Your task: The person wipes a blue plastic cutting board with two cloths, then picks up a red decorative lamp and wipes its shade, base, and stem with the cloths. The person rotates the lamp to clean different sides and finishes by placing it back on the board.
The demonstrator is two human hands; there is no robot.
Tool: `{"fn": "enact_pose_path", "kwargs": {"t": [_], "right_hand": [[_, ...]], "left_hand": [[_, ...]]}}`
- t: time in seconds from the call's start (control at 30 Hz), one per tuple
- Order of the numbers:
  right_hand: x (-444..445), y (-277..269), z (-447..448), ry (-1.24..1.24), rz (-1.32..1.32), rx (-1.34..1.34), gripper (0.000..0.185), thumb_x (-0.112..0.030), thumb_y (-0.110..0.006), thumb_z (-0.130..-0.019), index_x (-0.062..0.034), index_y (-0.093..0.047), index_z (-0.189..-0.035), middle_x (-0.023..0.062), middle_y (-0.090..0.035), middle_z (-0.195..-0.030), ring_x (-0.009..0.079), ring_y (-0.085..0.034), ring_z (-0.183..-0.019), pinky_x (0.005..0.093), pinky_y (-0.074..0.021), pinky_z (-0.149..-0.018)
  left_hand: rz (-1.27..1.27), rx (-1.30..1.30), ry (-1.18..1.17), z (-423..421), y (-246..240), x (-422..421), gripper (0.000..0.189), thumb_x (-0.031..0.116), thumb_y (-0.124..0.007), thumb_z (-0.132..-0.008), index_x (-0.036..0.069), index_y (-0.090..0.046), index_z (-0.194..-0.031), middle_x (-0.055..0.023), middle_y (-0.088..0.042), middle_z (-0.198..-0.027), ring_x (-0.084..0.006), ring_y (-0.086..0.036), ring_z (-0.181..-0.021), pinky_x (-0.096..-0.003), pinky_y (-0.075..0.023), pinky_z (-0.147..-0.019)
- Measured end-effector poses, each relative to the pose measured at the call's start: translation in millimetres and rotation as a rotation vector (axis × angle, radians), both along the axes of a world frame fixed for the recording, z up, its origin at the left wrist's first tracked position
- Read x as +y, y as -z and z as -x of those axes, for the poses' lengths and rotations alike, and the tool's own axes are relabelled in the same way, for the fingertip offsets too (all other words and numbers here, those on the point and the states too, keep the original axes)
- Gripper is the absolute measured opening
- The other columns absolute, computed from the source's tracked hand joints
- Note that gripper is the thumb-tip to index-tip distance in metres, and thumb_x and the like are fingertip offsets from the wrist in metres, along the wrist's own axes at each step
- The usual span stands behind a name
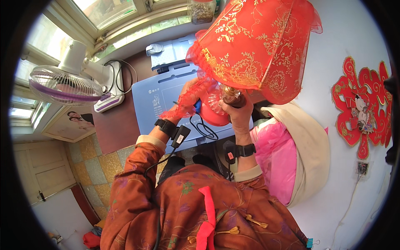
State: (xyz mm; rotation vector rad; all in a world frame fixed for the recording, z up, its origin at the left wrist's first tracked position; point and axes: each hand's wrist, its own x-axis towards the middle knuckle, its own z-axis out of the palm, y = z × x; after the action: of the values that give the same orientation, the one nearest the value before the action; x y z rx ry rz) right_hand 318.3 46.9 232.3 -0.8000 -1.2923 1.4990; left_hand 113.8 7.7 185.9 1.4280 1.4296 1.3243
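A table lamp is held up before me, tilted, its red fabric shade (250, 47) patterned with gold flowers and edged with ruffles. My right hand (240, 114) grips the lamp's clear and gold stem (230, 93) just under the shade. Below it shows the round red base (214, 114). My left hand (189, 87) is at the far side of the base, partly covered by the sheer red ruffle (184, 104), so its fingers are mostly hidden. Beside it a small blue thing (197, 106) shows, too covered to identify. A looped black cord (204, 129) hangs beneath the base.
Beneath the lamp is a blue desk (150, 100) with printed writing. At left, a white and purple fan (67, 86) stands on a brown tabletop (117, 131). A jar (201, 12) sits on the windowsill. Pink plastic (278, 156) and a beige cover (312, 162) lie at right.
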Motion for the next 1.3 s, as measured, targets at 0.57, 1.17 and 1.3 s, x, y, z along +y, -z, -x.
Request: {"fn": "enact_pose_path", "kwargs": {"t": [0.57, 1.17, 1.3], "right_hand": [[7.7, 29.2, 1.7, 0.214, 0.038, -0.012, 0.04, -0.002, -0.086, -0.073, 0.0, -0.066, -0.107, 0.0019, -0.069, -0.097, 0.0092, -0.065, -0.085, 0.0257, -0.0556, -0.078], [7.0, 21.4, 3.0, 0.385, 0.06, -0.032, 0.041, -0.003, -0.086, -0.075, -0.0008, -0.064, -0.11, 0.0016, -0.068, -0.101, 0.0088, -0.063, -0.088, 0.0262, -0.0537, -0.082], [5.8, 22.9, 1.4, 0.427, 0.087, 0.022, 0.039, -0.003, -0.086, -0.075, -0.0002, -0.065, -0.108, 0.0023, -0.069, -0.099, 0.0084, -0.064, -0.086, 0.0258, -0.0547, -0.08]], "left_hand": [[-0.257, 0.747, -0.45, -57.3, -16.7, -41.9, 0.028, 0.015, -0.072, -0.082, 0.008, -0.064, -0.108, -0.0146, -0.061, -0.105, -0.0337, -0.061, -0.093, -0.0419, -0.0497, -0.078], [-0.432, 0.794, -0.204, -84.3, -4.1, -63.5, 0.043, 0.018, -0.08, -0.07, 0.015, -0.067, -0.11, -0.01, -0.055, -0.104, -0.0256, -0.057, -0.086, -0.0375, -0.0449, -0.071], [-0.351, 0.734, -0.123, -72.0, 3.8, -62.5, 0.05, 0.014, -0.083, -0.063, 0.015, -0.063, -0.109, -0.0121, -0.055, -0.105, -0.0302, -0.058, -0.089, -0.0407, -0.0476, -0.076]]}}
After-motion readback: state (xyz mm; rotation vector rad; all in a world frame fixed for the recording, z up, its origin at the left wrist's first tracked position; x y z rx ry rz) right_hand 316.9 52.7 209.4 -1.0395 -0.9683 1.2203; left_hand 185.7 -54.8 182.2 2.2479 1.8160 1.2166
